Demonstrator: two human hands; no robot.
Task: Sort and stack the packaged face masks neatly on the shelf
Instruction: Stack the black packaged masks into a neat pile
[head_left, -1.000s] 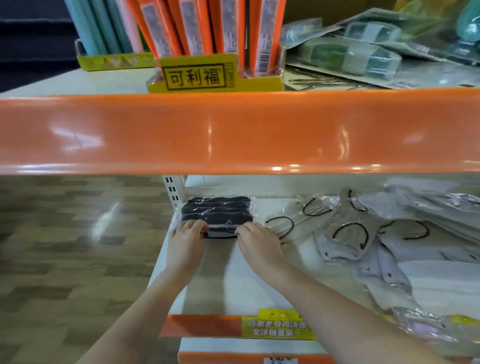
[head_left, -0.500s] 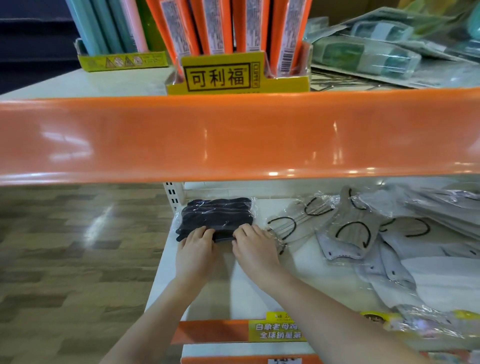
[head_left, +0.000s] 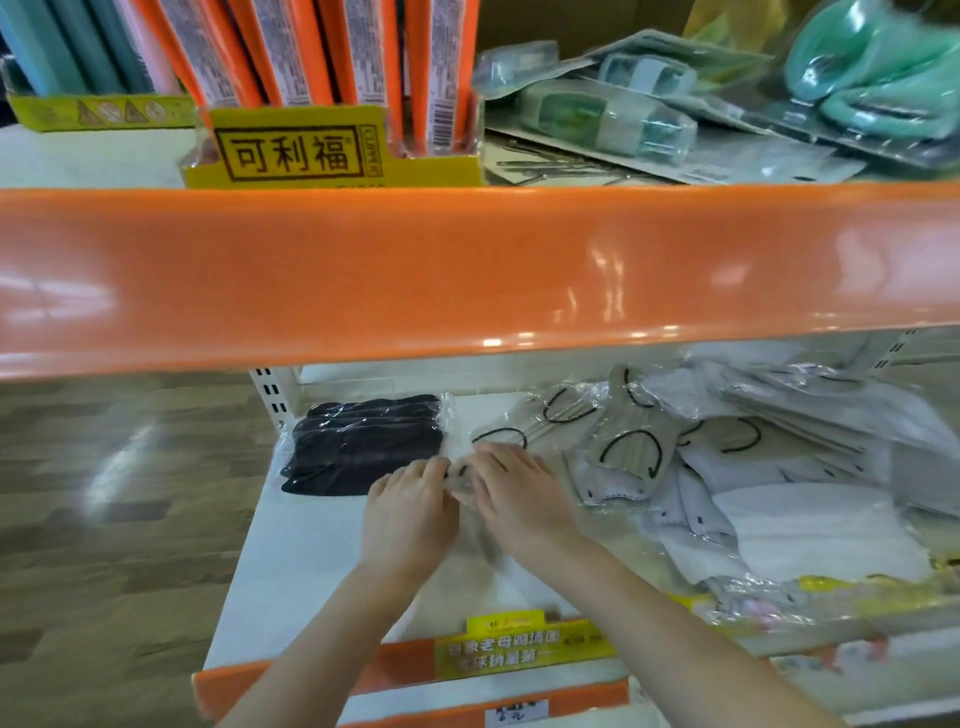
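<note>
A clear pack of black face masks (head_left: 363, 447) lies flat at the back left of the white lower shelf (head_left: 291, 561). My left hand (head_left: 410, 514) lies at the pack's front right corner, fingertips touching it. My right hand (head_left: 519, 499) lies close beside it, fingers spread flat on the crinkled clear wrapper of a grey mask pack with black ear loops (head_left: 550, 415). The fingertips of both hands meet over a bit of clear plastic between the two packs. A loose heap of grey and white mask packs (head_left: 779, 467) covers the right half of the shelf.
The orange rim of the upper shelf (head_left: 467, 270) hangs across the view just above my hands. On that shelf stand a yellow display box of orange packs (head_left: 332, 150) and green packaged goods (head_left: 613, 114). A yellow price label (head_left: 509, 649) sits on the lower rim. Wood-pattern floor lies to the left.
Both hands slid right along the front edge of the black pack to its right corner; my right hand now lies on the neighbouring grey pack. The black pack sits slightly askew.
</note>
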